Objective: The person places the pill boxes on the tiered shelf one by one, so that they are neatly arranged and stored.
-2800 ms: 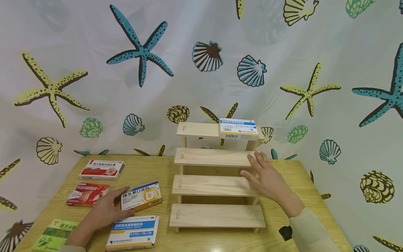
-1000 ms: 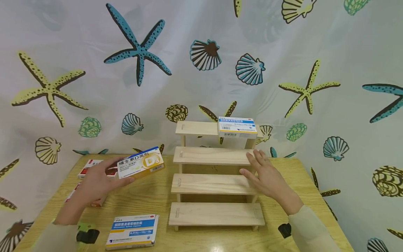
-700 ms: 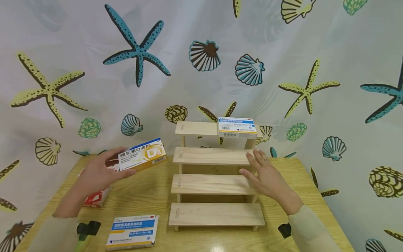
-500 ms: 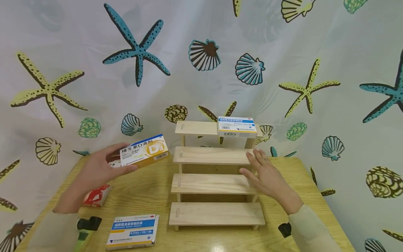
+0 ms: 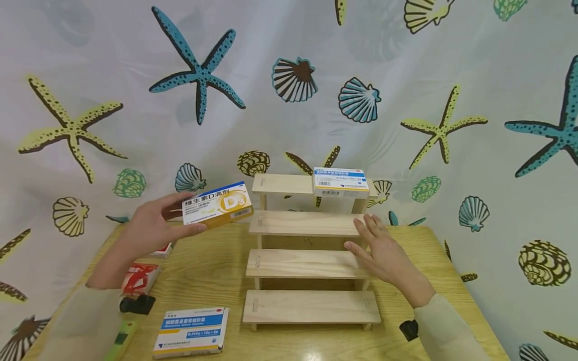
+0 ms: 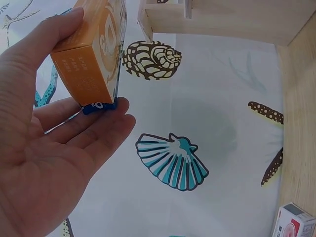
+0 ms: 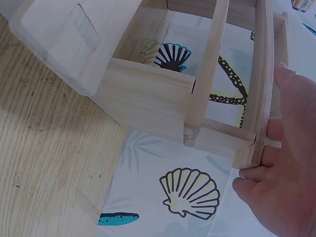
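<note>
My left hand (image 5: 149, 225) pinches a white and yellow vitamin D3 drops box (image 5: 218, 204) between thumb and fingers, off the table and left of the stand's upper steps. In the left wrist view the box's orange end (image 6: 84, 74) faces the camera, with fingers (image 6: 94, 123) at its lower edge. At the right stands a four-step wooden display stand (image 5: 307, 223). My right hand (image 5: 388, 255) rests against that stand's right end, fingers extended; the right wrist view shows its fingers along the stand's edge (image 7: 256, 128).
On the top step lies a blue and white medicine box (image 5: 340, 181). A similar medicine box (image 5: 191, 333) lies on the table, front left. Behind the left arm, partly hidden, are a red box (image 5: 141, 279), a red and white box (image 5: 162, 250) and a green box (image 5: 122, 341).
My left hand has taken the vitamin D3 drops box off the table and carried it upward, then right toward the stand. My right hand has stayed at the stand's right end.
</note>
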The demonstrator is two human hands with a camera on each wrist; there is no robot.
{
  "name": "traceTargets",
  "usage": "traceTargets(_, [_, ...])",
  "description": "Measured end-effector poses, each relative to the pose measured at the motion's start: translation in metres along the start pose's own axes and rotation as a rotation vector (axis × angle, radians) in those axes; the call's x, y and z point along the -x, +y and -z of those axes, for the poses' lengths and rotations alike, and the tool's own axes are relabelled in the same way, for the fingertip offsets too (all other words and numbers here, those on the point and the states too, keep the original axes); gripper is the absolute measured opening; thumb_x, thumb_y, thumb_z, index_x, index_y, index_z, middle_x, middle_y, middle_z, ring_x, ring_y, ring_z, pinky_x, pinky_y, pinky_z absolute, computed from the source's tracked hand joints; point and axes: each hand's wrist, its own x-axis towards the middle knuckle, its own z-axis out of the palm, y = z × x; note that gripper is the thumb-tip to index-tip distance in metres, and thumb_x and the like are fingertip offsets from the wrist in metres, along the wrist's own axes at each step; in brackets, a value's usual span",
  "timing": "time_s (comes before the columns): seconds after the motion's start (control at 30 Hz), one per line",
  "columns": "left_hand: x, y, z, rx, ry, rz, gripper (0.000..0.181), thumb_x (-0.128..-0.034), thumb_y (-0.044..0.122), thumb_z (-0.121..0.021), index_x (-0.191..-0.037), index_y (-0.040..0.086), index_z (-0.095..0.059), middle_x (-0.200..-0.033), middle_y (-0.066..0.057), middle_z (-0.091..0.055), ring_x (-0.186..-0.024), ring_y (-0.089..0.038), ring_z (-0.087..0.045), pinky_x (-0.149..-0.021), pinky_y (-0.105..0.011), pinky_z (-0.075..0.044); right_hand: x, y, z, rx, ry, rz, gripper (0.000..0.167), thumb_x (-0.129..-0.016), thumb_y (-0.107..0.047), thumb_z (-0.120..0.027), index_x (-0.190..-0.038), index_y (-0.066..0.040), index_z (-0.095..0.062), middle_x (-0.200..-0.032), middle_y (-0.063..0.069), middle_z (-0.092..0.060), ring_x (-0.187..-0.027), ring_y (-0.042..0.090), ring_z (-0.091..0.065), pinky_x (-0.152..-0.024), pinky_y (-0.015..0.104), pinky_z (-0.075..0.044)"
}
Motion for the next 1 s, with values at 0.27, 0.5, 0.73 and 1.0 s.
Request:
traceTargets(0.27, [-0.013, 0.011, 0.000, 0.013, -0.018, -0.007, 0.090, -0.0896, 0.044, -0.085, -0.161, 0.009, -0.042, -0.151, -0.024, -0.054, -0.134, -0.049, -0.058, -0.100, -0.055, -0.056, 0.000, 0.001, 0.000, -0.001, -0.013, -0.004, 0.079, -0.108, -0.055, -0.050, -0.165, -0.004, -0.030, -0.172, 0.027, -0.020, -0.161, 0.048, -0.016, -0.125, 0.067, -0.027])
traceTargets(0.5, [-0.024, 0.019, -0.001, 0.025, -0.039, -0.030, 0.090, -0.0886, 0.044, -0.086, -0.160, 0.009, -0.044, -0.148, -0.020, -0.056, -0.132, -0.045, -0.060, -0.097, -0.041, -0.056, 0.001, 0.000, 0.000, 0.001, 0.002, 0.002, 0.078, -0.108, -0.054, -0.052, -0.165, -0.004, -0.031, -0.172, 0.027, -0.021, -0.161, 0.048, -0.017, -0.124, 0.067, -0.028])
traceTargets(0.73, [-0.036, 0.025, -0.003, 0.029, -0.044, -0.049, 0.088, -0.0874, 0.041, -0.087, -0.158, 0.006, -0.046, -0.146, -0.020, -0.059, -0.131, -0.044, -0.062, -0.098, -0.045, -0.057, 0.001, 0.000, 0.000, 0.007, 0.004, 0.002, 0.077, -0.108, -0.053, -0.052, -0.164, -0.004, -0.032, -0.171, 0.027, -0.024, -0.161, 0.047, -0.017, -0.124, 0.067, -0.029])
traceTargets(1.0, [-0.049, 0.034, -0.007, 0.045, -0.054, -0.062, 0.088, -0.0869, 0.039, -0.088, -0.157, 0.005, -0.048, -0.146, -0.020, -0.059, -0.130, -0.043, -0.062, -0.103, -0.055, -0.056, 0.002, 0.000, 0.001, 0.007, 0.000, 0.001, 0.077, -0.109, -0.054, -0.051, -0.165, -0.004, -0.032, -0.171, 0.027, -0.023, -0.161, 0.048, -0.017, -0.124, 0.067, -0.029])
